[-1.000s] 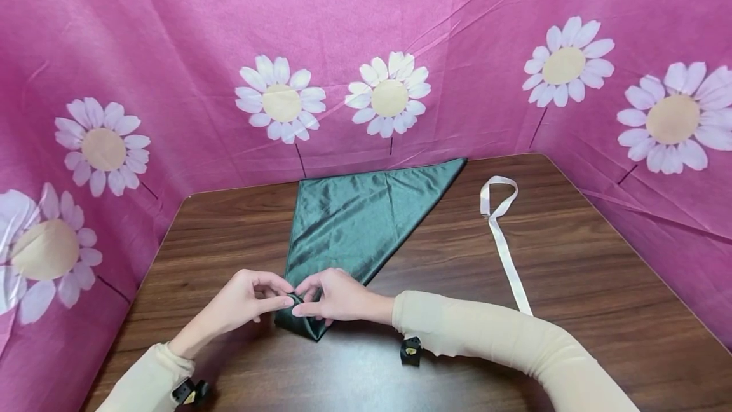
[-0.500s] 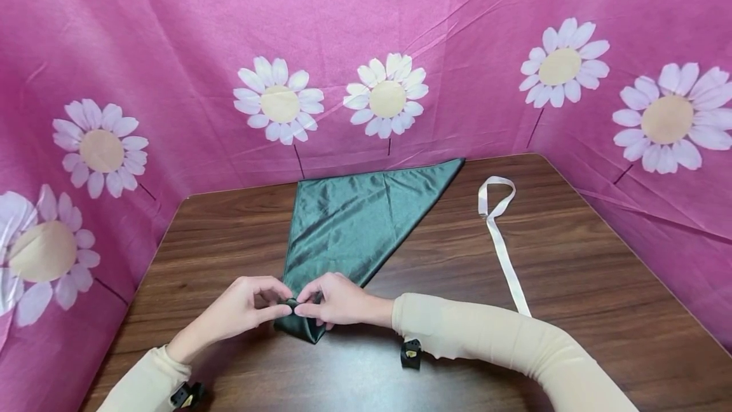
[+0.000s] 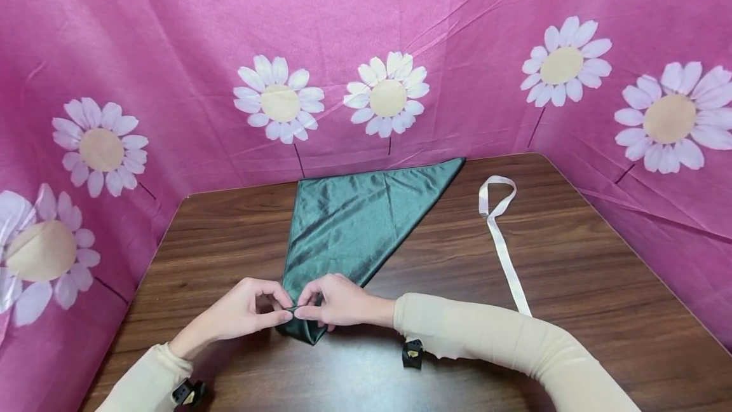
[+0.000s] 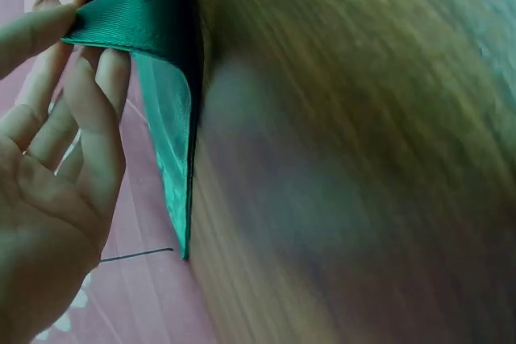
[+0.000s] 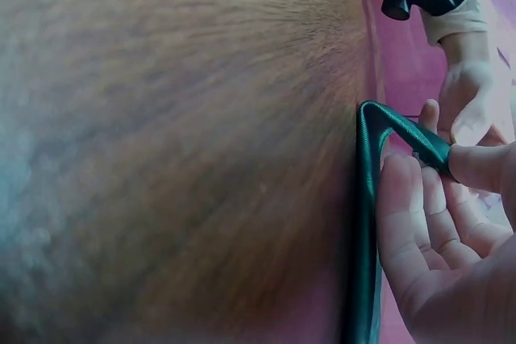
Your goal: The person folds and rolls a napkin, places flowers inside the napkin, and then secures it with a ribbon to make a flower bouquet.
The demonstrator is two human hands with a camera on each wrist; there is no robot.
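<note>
A dark green satin cloth (image 3: 349,227) lies on the table, broad toward the left and tapering to a point at the far right. Its near end is raised and folded over between my two hands. My left hand (image 3: 243,310) pinches the lifted edge between thumb and fingers. Right beside it, my right hand (image 3: 340,301) pinches the same edge, fingertips nearly meeting the left ones. In the left wrist view the cloth (image 4: 133,10) drapes down from the thumb. The right wrist view shows the cloth (image 5: 415,136) bent up from the tabletop into the right hand's pinch.
A white ribbon (image 3: 506,253) with a loop at its far end lies to the right, its near end running behind the right sleeve (image 3: 486,329). Pink fabric with daisies (image 3: 343,30) surrounds the back and sides of the wooden table (image 3: 229,227).
Both hands have shifted slightly toward the near side with the pinched edge, which now stretches flatter between the fingertips. The rest of the cloth and the ribbon stay put.
</note>
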